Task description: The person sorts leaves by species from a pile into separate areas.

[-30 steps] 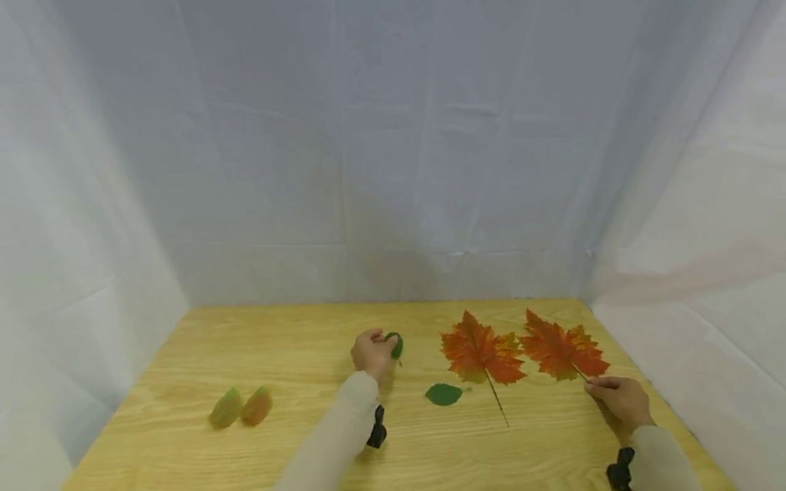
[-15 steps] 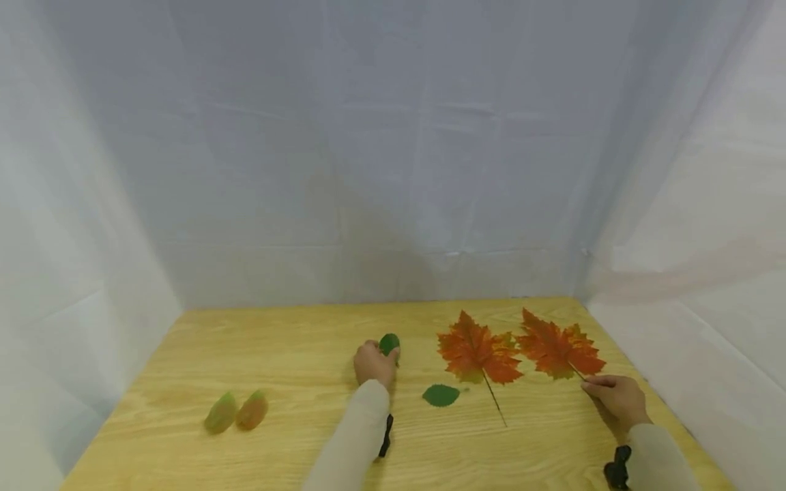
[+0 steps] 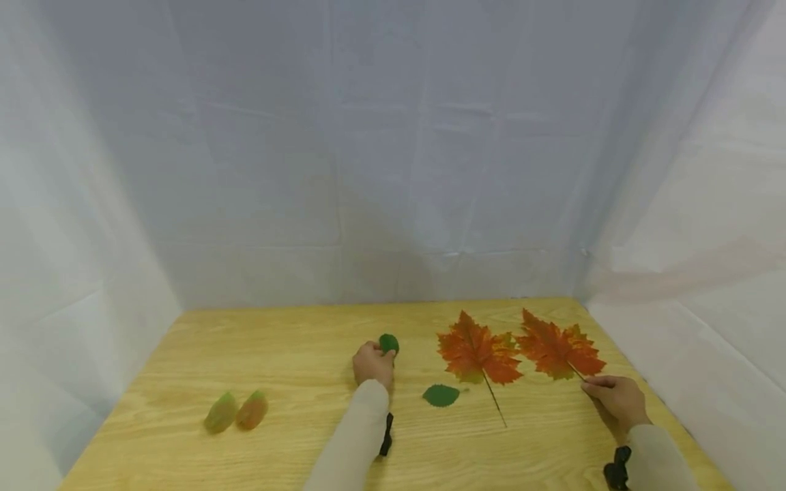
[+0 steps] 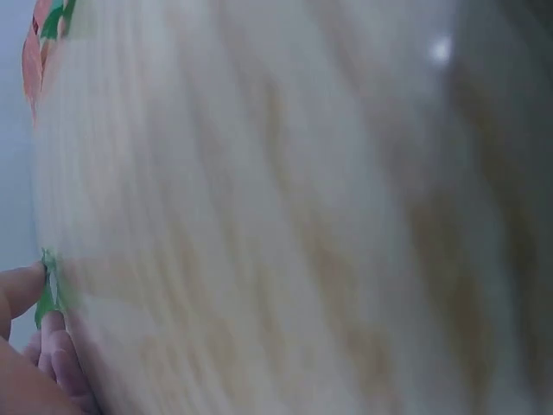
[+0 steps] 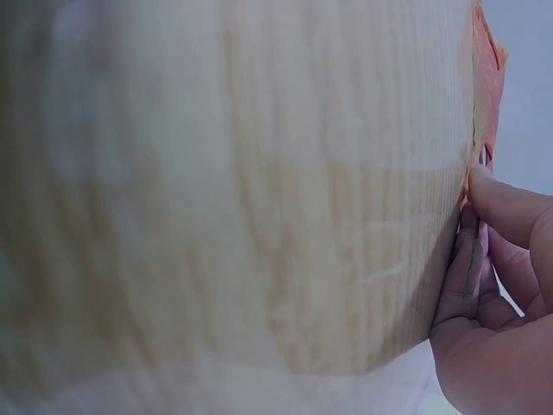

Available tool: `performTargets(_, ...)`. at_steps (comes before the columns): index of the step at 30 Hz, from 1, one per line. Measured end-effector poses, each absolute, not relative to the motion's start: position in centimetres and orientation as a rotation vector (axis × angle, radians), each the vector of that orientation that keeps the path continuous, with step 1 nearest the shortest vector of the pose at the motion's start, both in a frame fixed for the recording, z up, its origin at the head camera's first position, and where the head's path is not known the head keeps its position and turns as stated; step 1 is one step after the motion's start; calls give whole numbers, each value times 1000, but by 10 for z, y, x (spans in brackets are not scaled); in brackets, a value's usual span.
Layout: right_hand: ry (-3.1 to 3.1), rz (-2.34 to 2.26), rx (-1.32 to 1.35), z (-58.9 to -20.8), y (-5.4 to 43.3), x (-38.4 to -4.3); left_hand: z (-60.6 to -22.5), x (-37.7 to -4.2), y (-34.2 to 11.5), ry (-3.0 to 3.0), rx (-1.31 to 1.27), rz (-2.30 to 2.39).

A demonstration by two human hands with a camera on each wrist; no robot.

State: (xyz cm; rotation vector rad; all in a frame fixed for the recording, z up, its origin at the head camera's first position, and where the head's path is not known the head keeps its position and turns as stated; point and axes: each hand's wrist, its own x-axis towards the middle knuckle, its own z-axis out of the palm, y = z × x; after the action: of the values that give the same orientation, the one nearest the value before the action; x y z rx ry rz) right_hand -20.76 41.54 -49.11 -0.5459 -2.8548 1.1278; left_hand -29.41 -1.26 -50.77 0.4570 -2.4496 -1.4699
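Near the middle of the table, my left hand point(image 3: 373, 363) pinches a small green leaf point(image 3: 389, 343) between thumb and fingers; the left wrist view shows the green leaf point(image 4: 47, 298) low over the wood. At the right side my right hand point(image 3: 617, 397) grips the stem of an orange-red maple leaf point(image 3: 560, 348), which lies spread beyond the fingertips. A second maple leaf point(image 3: 477, 351), its dark stem pointing toward me, rests just left of it. Between the hands lies another green leaf point(image 3: 441, 395), flat on the table.
Two smaller leaves lie side by side at the left, a yellow-green leaf point(image 3: 221, 413) and a reddish-brown leaf point(image 3: 252, 410). The wooden table point(image 3: 276, 341) ends at a hanging white sheet point(image 3: 307, 170), and more sheeting encloses both sides.
My left hand has turned slightly and drawn a little nearer with the green leaf, whose face now shows more broadly. The right hand keeps its hold on the maple leaf's stem.
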Motion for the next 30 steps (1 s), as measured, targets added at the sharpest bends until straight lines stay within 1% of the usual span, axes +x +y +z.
performTargets(10,-2861,1087,-495,-488,413,-203,-504,-291,-15,-2449,454,-1450)
performTargets(15,-2751,967,-352,-483,400,-202,-505,-292,-16,-2430,466,-1456)
performTargets(17,-2699,948,-258,-478,386,-205,-505,-293,-17,-2413,479,-1468)
performTargets(22,-2666,1134,18,-466,339,-215,-503,-293,-18,-2400,497,-1499)
performTargets(30,-2727,1510,328,-473,264,-228,-500,-289,-17,-2418,497,-1519)
